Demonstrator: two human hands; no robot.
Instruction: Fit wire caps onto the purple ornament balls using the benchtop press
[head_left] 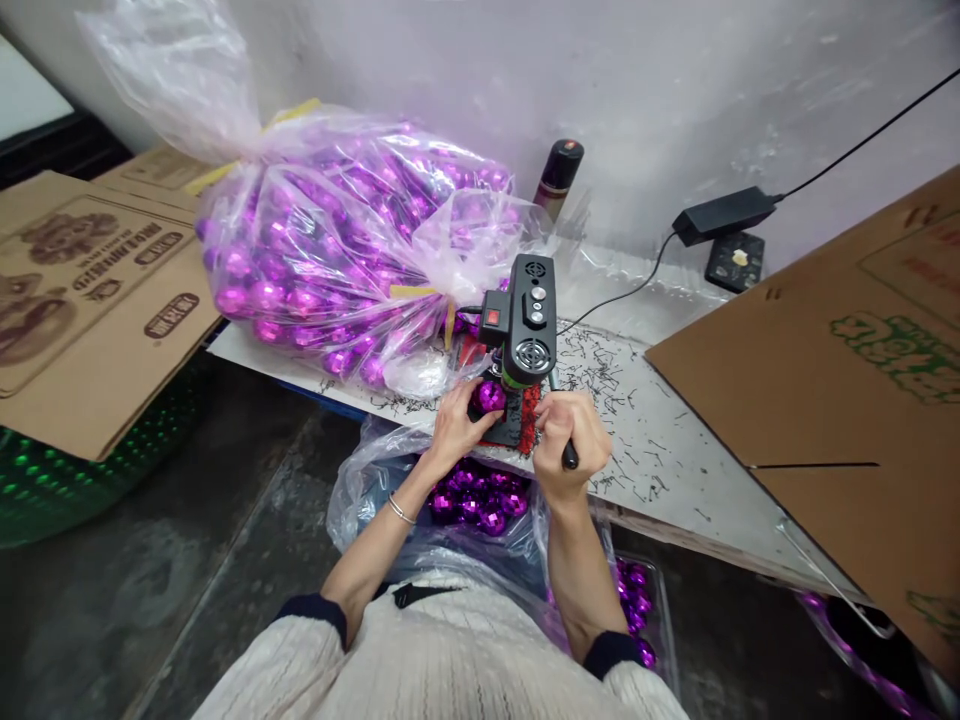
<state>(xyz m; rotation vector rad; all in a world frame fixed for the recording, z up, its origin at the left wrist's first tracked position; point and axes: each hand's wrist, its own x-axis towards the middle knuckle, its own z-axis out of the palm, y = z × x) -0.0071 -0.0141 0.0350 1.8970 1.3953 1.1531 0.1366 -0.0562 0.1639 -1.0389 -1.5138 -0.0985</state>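
Note:
My left hand [456,420] pinches a shiny purple ball [491,395] and holds it under the head of a small black bench machine [526,320] with a red switch. My right hand [571,435] is closed round the machine's black lever handle [570,455], just right of the ball. The machine stands on a white board [660,440] strewn with small dark shavings. A clear bag of purple balls [480,500] lies open in my lap below both hands.
A large tied plastic bag full of purple balls [337,250] lies left of the machine. Flat cardboard sheets lie at the left [82,290] and right [855,400]. A dark spray can [556,178], a black power adapter [724,215] and its cable sit by the wall.

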